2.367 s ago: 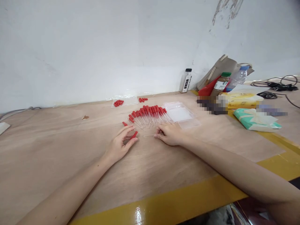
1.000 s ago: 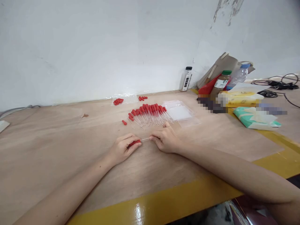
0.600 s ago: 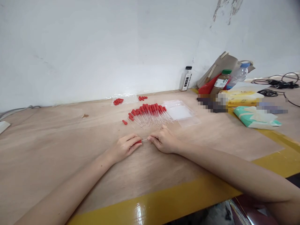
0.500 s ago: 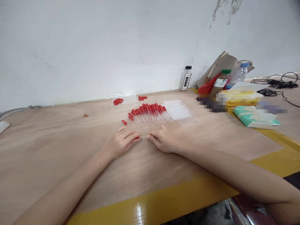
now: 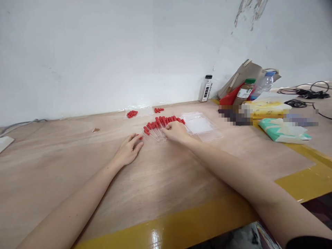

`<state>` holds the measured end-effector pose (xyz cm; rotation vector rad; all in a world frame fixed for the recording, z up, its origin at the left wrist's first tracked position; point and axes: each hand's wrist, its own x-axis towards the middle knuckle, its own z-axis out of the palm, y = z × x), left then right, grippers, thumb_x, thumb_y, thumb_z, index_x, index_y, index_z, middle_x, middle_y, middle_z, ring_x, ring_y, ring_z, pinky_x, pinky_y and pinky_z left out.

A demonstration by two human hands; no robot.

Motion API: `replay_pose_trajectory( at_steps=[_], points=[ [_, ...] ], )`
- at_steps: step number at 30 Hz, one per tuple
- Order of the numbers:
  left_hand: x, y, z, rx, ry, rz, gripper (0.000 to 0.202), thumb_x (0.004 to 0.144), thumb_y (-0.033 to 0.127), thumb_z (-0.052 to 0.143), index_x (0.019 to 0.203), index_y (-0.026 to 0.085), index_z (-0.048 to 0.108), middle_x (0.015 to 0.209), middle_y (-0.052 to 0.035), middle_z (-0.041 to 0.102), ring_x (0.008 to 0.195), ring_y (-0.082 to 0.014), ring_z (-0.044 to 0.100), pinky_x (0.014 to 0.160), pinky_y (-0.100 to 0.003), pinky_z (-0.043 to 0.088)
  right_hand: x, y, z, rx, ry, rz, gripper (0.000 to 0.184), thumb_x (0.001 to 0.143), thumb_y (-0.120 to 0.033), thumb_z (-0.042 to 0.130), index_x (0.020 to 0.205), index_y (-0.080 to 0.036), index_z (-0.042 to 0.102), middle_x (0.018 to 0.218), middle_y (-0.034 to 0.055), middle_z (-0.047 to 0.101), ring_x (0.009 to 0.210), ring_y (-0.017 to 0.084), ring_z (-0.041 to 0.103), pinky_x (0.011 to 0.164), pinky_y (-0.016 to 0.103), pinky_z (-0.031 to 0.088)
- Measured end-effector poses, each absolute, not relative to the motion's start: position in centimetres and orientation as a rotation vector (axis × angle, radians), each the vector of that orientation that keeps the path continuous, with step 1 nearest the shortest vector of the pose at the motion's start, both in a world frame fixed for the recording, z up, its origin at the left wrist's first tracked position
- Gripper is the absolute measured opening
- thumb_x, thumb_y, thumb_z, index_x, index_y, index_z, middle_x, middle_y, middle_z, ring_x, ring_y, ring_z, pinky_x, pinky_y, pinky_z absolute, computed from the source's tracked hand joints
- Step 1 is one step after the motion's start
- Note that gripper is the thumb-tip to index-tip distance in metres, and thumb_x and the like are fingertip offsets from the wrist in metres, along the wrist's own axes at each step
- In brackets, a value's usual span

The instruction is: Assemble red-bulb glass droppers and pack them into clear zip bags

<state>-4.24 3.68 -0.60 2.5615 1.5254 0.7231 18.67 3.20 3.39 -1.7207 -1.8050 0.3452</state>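
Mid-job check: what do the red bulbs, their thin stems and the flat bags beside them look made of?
Red bulbs: probably rubber or soft plastic, fairly matte, judging by the even, opaque colour.
Thin stems: glass or clear plastic, since the table shows through; too small to tell which.
Flat bags: likely thin plastic film, clear to milky, see-through near the edges.

The left hand (image 5: 127, 151) has shifted left, and its fingers now reach over the loose red bulb (image 5: 140, 137). The right hand (image 5: 177, 132) has moved forward onto the fan of red-topped droppers (image 5: 157, 124), covering part of it. The glass tube no longer bridges the two hands.
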Motion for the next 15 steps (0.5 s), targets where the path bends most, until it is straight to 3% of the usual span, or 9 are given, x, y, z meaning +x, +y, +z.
replay_pose_trajectory(
  at_steps=[4,9,15],
  points=[
    [-4.0,3.2,-0.1,2.546,1.495,0.798,0.032,0.083,0.040,0.041,0.106,0.020,0.052,0.105,-0.0074,0.059,0.094,-0.0225,0.055,0.083,-0.036,0.042,16.1,4.9,3.3,-1.795,-1.830,0.240,0.022,0.073,-0.033,0.049,0.064,-0.020,0.064,0.077,0.0049,0.067,0.077,0.020,0.059,0.072,0.033,0.036],
    [-4.0,3.0,0.1,2.526,1.517,0.870,0.022,0.082,0.038,0.045,0.092,0.020,0.054,0.087,-0.0033,0.063,0.072,-0.0175,0.057,0.068,-0.030,0.044,15.0,6.0,2.3,-1.890,-1.873,0.151,0.029,0.074,-0.040,0.048,0.080,-0.016,0.064,0.082,0.0099,0.067,0.081,0.023,0.059,0.081,0.039,0.030],
    [-3.9,3.0,-0.2,2.306,1.553,1.070,0.017,0.078,0.037,0.052,0.074,0.020,0.049,0.075,0.0002,0.062,0.069,-0.0151,0.060,0.063,-0.025,0.045,14.4,5.3,2.0,-1.759,-1.955,0.004,0.032,0.079,-0.043,0.042,0.080,-0.018,0.063,0.080,0.0076,0.067,0.078,0.021,0.059,0.083,0.041,0.025]
  ],
)
